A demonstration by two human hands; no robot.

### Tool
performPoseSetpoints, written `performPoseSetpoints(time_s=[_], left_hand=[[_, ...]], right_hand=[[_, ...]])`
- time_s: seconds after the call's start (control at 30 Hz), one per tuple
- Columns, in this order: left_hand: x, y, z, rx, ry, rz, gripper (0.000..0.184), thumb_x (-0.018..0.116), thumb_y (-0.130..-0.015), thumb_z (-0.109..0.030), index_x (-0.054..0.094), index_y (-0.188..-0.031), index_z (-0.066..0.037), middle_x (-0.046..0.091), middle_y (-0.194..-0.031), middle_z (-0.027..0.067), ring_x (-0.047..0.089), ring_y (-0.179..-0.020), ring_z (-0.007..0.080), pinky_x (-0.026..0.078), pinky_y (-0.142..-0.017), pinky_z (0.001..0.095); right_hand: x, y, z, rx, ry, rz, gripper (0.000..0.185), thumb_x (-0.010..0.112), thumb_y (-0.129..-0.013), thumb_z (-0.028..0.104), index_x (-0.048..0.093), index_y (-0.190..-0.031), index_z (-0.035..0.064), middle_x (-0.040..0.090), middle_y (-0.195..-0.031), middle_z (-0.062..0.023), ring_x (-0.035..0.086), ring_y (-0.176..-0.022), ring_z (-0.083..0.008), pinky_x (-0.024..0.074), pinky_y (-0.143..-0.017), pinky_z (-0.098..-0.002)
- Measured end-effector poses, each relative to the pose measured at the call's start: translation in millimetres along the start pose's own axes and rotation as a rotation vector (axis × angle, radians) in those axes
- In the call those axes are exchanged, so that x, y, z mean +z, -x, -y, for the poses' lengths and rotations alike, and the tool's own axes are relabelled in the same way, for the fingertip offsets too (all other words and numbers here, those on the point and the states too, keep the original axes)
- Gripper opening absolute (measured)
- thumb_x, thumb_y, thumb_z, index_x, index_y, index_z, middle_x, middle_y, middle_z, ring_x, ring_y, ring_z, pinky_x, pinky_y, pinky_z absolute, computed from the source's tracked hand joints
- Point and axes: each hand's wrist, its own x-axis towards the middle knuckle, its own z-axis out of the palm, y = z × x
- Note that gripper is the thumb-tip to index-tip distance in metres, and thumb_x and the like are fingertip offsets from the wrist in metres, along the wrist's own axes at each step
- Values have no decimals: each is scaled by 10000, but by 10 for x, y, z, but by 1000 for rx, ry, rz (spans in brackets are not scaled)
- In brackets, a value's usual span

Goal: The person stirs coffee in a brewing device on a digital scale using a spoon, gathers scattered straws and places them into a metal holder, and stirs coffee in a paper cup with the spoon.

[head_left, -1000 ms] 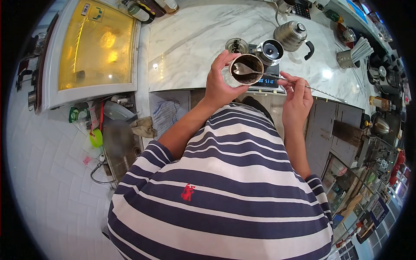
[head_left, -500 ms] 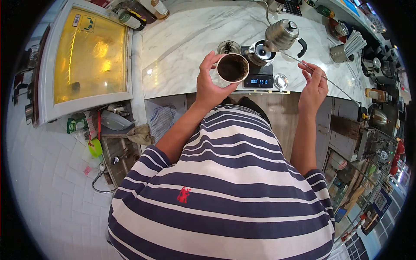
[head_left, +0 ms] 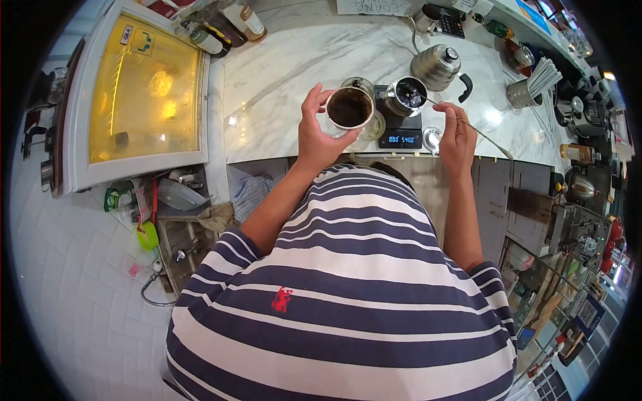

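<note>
My left hand (head_left: 317, 130) is wrapped round a cup (head_left: 350, 115) tilted toward me, with dark brown, powdery-looking stuff inside that resembles ground coffee. The thin twisted shaft of a long bar spoon (head_left: 476, 132) is pinched in my right hand (head_left: 459, 142). Its far end reaches into a metal-rimmed pot (head_left: 399, 103) with something dark inside. Under the pot is a black digital scale (head_left: 408, 125) with blue lit digits. Partly behind the cup are a glass (head_left: 364, 84) and a clear round dish (head_left: 376, 125). A small round silver piece (head_left: 433, 139) lies right of the scale.
A steel gooseneck kettle (head_left: 433, 65) stands just behind the pot. Further right is a metal holder with white straws (head_left: 535, 88). Several bottles (head_left: 234, 27) line the back left, near a yellow-lit glass door (head_left: 150, 93). A sink (head_left: 184, 244) is below left.
My right hand has moved left and down, taking the spoon's end into the pot. The cup has shifted slightly left. The scale's digits have changed.
</note>
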Motion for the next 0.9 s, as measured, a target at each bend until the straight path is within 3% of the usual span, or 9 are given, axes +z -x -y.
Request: performPoseSetpoints(time_s=[0.27,0.4,0.6,0.7,0.8,0.83,0.9], left_hand=[[-51,-32,565,-164,-42,-161,1083,938,-738,-142,281,-1591,-23,652,-1318,162,677,-1144,283,523,-1021,405],[-33,108,733,-251,-92,-83,1073,916,-788,-129,240,-1614,-23,603,-1389,204,666,-1188,277,510,-1047,398],[66,298,1018,-229,-95,-25,1061,910,-795,-142,244,-1614,-36,589,-1432,234,654,-1252,310,505,-1088,414],[126,362,1133,-215,-134,-69,1052,910,-785,-140,270,-1613,-33,649,-1363,181,703,-1159,309,554,-1011,412],[152,434,1176,-326,-66,-65,1090,933,-758,-185,282,-1620,-44,631,-1390,176,643,-1258,319,502,-1065,445],[132,465,1192,-315,-196,-39,1094,935,-753,-222,291,-1619,-45,610,-1416,178,597,-1308,328,462,-1095,462],[110,531,1246,-284,-449,9,1105,938,-743,-295,308,-1617,-47,568,-1468,180,505,-1407,345,382,-1155,497]], right_hand=[[-22,46,-6,-47,40,-29,273,545,-1119,190,748,-1101,9,758,-1080,-123,707,-972,-246,532,-863,-357],[46,-19,-25,-86,57,-30,249,557,-1113,185,743,-1101,20,760,-1075,-123,707,-938,-254,537,-810,-352],[-52,-11,34,-116,137,-17,234,565,-1107,178,744,-1101,27,757,-1070,-124,707,-949,-282,539,-830,-375],[-27,0,71,-107,160,43,228,559,-1116,150,750,-1123,25,776,-1085,-89,716,-951,-197,540,-826,-321],[14,-81,14,-229,267,22,203,579,-1106,137,753,-1127,34,781,-1075,-88,713,-928,-197,538,-780,-319],[18,-92,55,-194,240,10,172,603,-1076,141,753,-1080,57,761,-1063,-120,701,-940,-330,545,-849,-419],[-26,-86,77,-162,236,14,171,607,-1075,146,754,-1077,57,762,-1049,-119,702,-943,-326,544,-847,-416]])
